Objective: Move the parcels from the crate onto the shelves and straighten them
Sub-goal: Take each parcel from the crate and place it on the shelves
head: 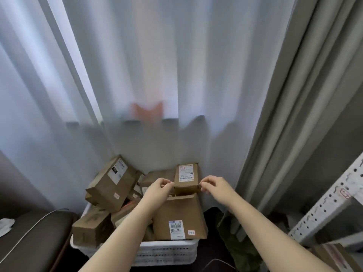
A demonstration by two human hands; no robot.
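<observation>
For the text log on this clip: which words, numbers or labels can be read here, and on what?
Nothing reads with certainty.
Label on the small parcel: barcode and print, too blurred.
Label on the front parcel: barcode, plus a small handwritten sticker, too blurred.
Label on the tall parcel: black patch with characters, too blurred.
Red mark on the shelf post: unreadable.

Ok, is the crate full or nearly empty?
Full: parcels pile above the rim of the crate, some tilted. The left hand and right hand grip a small parcel on top.
</observation>
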